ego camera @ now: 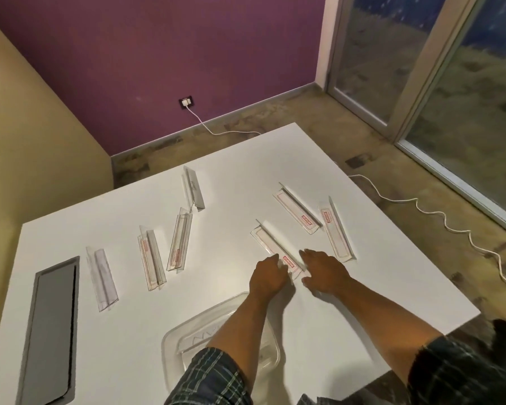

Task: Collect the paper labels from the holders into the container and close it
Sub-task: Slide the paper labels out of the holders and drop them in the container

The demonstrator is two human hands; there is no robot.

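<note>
A bare office-like room: white table (246, 176) with a cable hatch (51, 331), purple wall (158, 54), glass door (362, 54).

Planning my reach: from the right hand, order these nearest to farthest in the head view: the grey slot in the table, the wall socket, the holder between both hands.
1. Holder, right beside the right hand, on its left.
2. Grey slot, far left of the table.
3. Wall socket, on the purple wall beyond the table.
</note>
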